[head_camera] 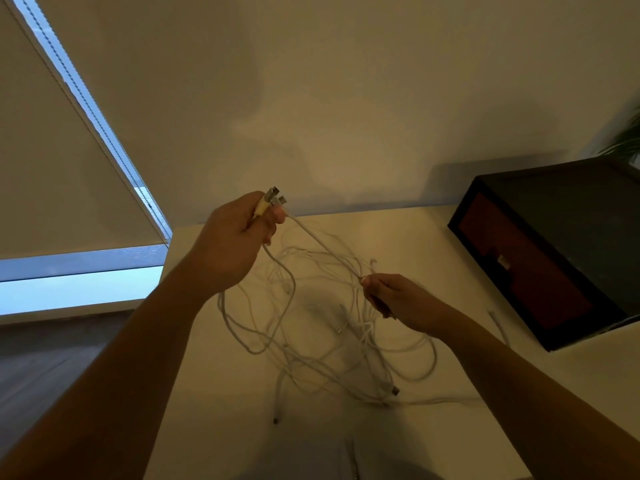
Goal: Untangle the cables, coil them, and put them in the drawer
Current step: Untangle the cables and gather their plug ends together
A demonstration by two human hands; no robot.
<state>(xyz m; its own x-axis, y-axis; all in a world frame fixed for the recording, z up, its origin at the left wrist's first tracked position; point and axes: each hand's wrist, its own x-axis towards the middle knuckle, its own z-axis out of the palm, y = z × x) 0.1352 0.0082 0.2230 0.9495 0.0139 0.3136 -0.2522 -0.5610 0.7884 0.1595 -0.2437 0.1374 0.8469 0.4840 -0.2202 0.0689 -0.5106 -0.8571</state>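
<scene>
Left hand (232,244) is raised over the left part of the table, fingers curled round what look like two USB plugs (273,197), metal ends pointing up and away. From that grip one white cable (325,247) runs taut, long axis slanting down and to the right, straight into the right hand (398,299). That hand pinches it between thumb and fingers, lower and closer to the person. A second lead drops slack from the left hand into the tangle (311,341), which lies on the white table (398,233) below and between both hands. Loose plug ends poke out toward the near edge.

Right hand sits nearest where the taut cable enters the heap, so running that hand down the line likely frees this cable. Nothing coiled yet.

Drawer (512,268) looks closed, in a dark box far right, well apart from the tangle, on the right hand's side.
</scene>
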